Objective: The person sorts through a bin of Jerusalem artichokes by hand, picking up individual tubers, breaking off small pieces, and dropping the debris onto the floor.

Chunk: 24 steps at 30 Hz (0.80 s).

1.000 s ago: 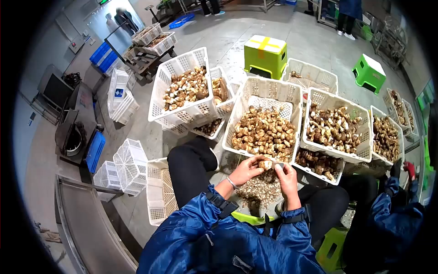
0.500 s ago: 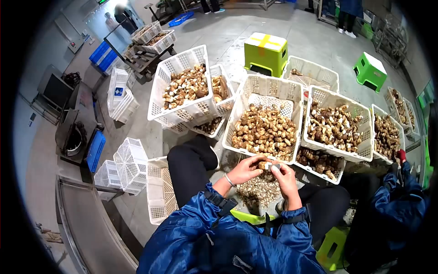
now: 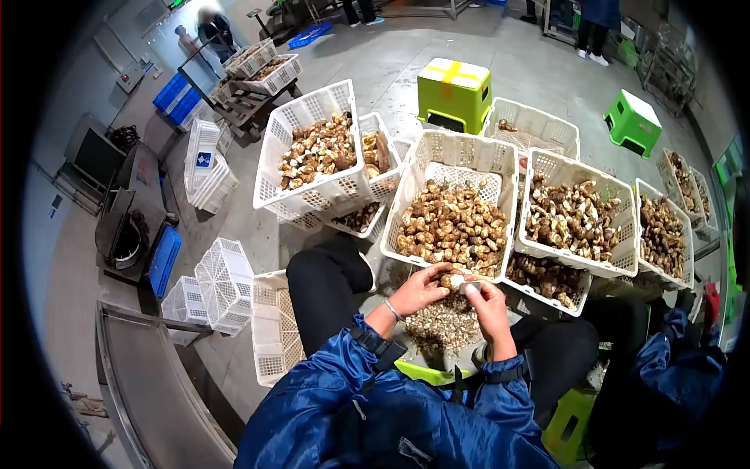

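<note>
My left hand [image 3: 419, 292] has its fingers closed on a small brown and white mushroom [image 3: 451, 280]. Close beside it, my right hand [image 3: 490, 303] pinches a small pale tool [image 3: 469, 287] against the mushroom; its exact shape is too small to tell. Both hands are over a heap of pale trimmings [image 3: 441, 328] between my knees. Just beyond them stands a white crate [image 3: 398, 227] holding many brown mushrooms [image 3: 453, 223].
More white crates of mushrooms stand left [image 3: 266, 168] and right [image 3: 627, 234]. A yellow-green stool [image 3: 457, 102] and a green stool [image 3: 634, 125] are behind. A co-worker's blue sleeve [image 3: 676, 367] is at right. Empty crates [image 3: 224, 285] stand at left.
The mushroom has turned slightly in my left hand and shows more of its white part. At right, the co-worker's red-gloved hand has moved away from the crate edge.
</note>
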Motion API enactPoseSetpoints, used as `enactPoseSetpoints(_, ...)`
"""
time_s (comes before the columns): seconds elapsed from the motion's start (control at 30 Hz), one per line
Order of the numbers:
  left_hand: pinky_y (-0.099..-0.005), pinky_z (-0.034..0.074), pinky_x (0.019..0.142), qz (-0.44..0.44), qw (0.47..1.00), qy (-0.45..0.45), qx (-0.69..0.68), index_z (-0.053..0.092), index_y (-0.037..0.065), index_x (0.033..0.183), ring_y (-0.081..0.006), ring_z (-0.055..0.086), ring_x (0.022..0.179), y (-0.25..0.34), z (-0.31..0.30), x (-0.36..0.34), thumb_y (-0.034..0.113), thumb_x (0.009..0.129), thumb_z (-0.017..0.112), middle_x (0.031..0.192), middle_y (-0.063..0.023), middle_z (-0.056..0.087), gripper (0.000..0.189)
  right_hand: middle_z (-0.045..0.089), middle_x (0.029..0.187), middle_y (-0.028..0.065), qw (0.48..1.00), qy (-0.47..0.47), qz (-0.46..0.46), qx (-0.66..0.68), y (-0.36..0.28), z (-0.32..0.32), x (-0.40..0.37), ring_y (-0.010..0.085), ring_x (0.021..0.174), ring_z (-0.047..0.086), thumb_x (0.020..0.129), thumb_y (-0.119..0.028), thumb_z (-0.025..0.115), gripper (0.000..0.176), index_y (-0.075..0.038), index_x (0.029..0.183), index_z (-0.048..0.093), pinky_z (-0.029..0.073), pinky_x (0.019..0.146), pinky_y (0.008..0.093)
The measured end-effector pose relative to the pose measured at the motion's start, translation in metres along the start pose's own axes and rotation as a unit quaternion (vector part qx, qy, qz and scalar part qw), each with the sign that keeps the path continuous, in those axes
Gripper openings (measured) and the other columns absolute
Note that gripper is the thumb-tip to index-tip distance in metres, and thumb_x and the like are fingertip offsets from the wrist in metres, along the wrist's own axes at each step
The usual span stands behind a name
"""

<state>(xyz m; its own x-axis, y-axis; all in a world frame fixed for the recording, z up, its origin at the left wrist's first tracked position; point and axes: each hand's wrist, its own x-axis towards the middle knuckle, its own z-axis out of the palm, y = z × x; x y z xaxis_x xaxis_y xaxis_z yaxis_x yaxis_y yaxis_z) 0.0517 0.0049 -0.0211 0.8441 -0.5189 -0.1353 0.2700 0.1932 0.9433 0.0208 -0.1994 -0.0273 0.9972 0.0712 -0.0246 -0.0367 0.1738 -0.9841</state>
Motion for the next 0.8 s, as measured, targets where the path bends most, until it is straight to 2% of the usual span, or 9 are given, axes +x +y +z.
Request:
enactPoseSetpoints(0.07, -0.0307, 0.046, 0.098, 0.015, 1.0, -0.009, -0.008, 0.036, 0.0, 0.142, -0.0162, 0.051, 0.121, -0.007, -0.003, 0.001, 0.007, 0.089, 0.066, 0.135, -0.0076, 0.05, 0.062, 0.065, 0.095, 0.0005, 0.996, -0.01, -0.067, -0.062, -0.008, 0.004, -0.001, 0.0072, 0.085, 0.056, 0.093, -0.015, 0.063, 0.018, 0.002, 0.096, 0.067, 0.044, 0.078, 0.0238)
enactPoseSetpoints(0.17, -0.0298, 0.044, 0.1, -0.006, 0.998, -0.004, -0.055, 0.036, -0.001, 0.142, -0.0156, 0.051, 0.12, -0.009, -0.004, 0.0, 0.002, 0.088, 0.063, 0.134, -0.0075, 0.051, 0.061, 0.064, 0.093, -0.0004, 0.996, 0.002, 0.077, 0.054, -0.004, -0.003, 0.001, 0.0064, 0.084, 0.054, 0.093, -0.016, 0.063, 0.018, 0.001, 0.099, 0.067, 0.044, 0.076, 0.0234)
enactPoseSetpoints(0.33, -0.0304, 0.047, 0.095, -0.002, 0.998, -0.002, -0.068, 0.038, 0.002, 0.14, -0.0168, 0.053, 0.119, -0.006, -0.003, 0.001, 0.007, 0.089, 0.065, 0.133, -0.0081, 0.052, 0.059, 0.06, 0.088, -0.0048, 0.995, 0.007, 0.067, 0.067, 0.003, -0.002, 0.002, 0.0039, 0.077, 0.049, 0.094, -0.017, 0.063, 0.019, -0.001, 0.104, 0.066, 0.041, 0.069, 0.0215)
enactPoseSetpoints(0.43, -0.0311, 0.048, 0.089, -0.074, 0.994, -0.021, 0.079, 0.041, 0.003, 0.14, -0.0123, 0.054, 0.107, 0.014, -0.001, -0.003, 0.006, 0.089, 0.064, 0.127, -0.006, 0.054, 0.056, 0.059, 0.089, -0.0042, 0.994, -0.003, 0.095, 0.052, 0.01, -0.01, 0.001, 0.0042, 0.077, 0.049, 0.094, -0.016, 0.062, 0.02, 0.0, 0.106, 0.065, 0.041, 0.069, 0.0218)
enactPoseSetpoints(0.47, -0.0291, 0.048, 0.08, 0.014, 0.999, -0.012, 0.036, 0.042, 0.004, 0.14, -0.0083, 0.053, 0.092, -0.001, -0.003, -0.001, 0.007, 0.089, 0.065, 0.124, -0.0054, 0.054, 0.056, 0.059, 0.089, -0.0039, 0.992, -0.001, 0.105, 0.064, 0.004, -0.007, 0.002, 0.0047, 0.077, 0.049, 0.094, -0.015, 0.061, 0.02, 0.0, 0.107, 0.065, 0.041, 0.068, 0.0219)
enactPoseSetpoints(0.57, -0.028, 0.046, 0.088, -0.015, 0.987, -0.029, 0.154, 0.041, 0.004, 0.141, -0.0093, 0.052, 0.103, 0.016, -0.007, -0.004, 0.009, 0.088, 0.066, 0.128, -0.0039, 0.053, 0.059, 0.06, 0.089, -0.0023, 0.99, -0.015, 0.104, 0.089, 0.004, -0.004, -0.001, 0.0052, 0.075, 0.049, 0.094, -0.014, 0.062, 0.022, 0.001, 0.11, 0.064, 0.041, 0.065, 0.0218)
enactPoseSetpoints(0.63, -0.028, 0.044, 0.094, 0.008, 0.996, -0.028, 0.08, 0.041, 0.004, 0.142, -0.0103, 0.051, 0.112, 0.02, -0.005, -0.007, 0.009, 0.089, 0.066, 0.131, -0.004, 0.052, 0.059, 0.064, 0.089, 0.0016, 0.985, -0.014, 0.116, 0.13, 0.006, -0.006, 0.001, 0.0051, 0.066, 0.048, 0.095, -0.013, 0.06, 0.015, 0.0, 0.102, 0.064, 0.038, 0.058, 0.0203)
enactPoseSetpoints(0.7, -0.0311, 0.047, 0.097, -0.026, 0.981, -0.05, -0.183, 0.043, 0.004, 0.139, -0.0164, 0.054, 0.117, 0.021, -0.002, -0.009, 0.009, 0.09, 0.066, 0.13, -0.0064, 0.053, 0.055, 0.066, 0.092, 0.0047, 0.975, -0.012, 0.141, 0.173, 0.008, -0.008, 0.003, 0.009, 0.071, 0.058, 0.095, -0.013, 0.06, 0.013, -0.001, 0.1, 0.063, 0.046, 0.06, 0.0215)
enactPoseSetpoints(0.8, -0.0279, 0.055, 0.086, 0.015, 0.968, 0.076, -0.239, 0.049, 0.002, 0.13, -0.0173, 0.063, 0.102, 0.06, -0.018, -0.003, 0.009, 0.089, 0.066, 0.118, -0.0112, 0.06, 0.044, 0.066, 0.098, 0.0089, 0.971, 0.053, 0.139, 0.185, 0.019, -0.008, 0.006, 0.0183, 0.089, 0.067, 0.095, -0.011, 0.058, 0.016, 0.002, 0.104, 0.06, 0.058, 0.077, 0.0301)
